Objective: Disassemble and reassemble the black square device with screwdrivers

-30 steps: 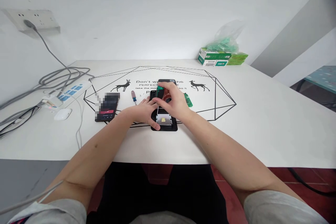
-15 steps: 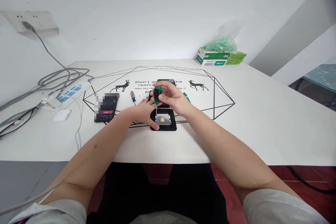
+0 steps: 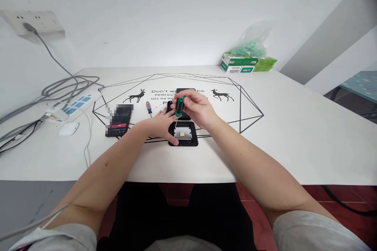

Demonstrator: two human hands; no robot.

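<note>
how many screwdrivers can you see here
2: the green one, in the right hand, shaft down at the black case, and a second one lying on the desk just beyond the left hand. The hands could hide another.

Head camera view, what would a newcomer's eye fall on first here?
Probably the green-and-black screwdriver in the right hand, mid-desk, its shaft angled down to the upper left of a black case; the left hand has its thumb on the case's left side. Next, likely the green and white boxes at the back right, topped by a plastic bag.
</note>
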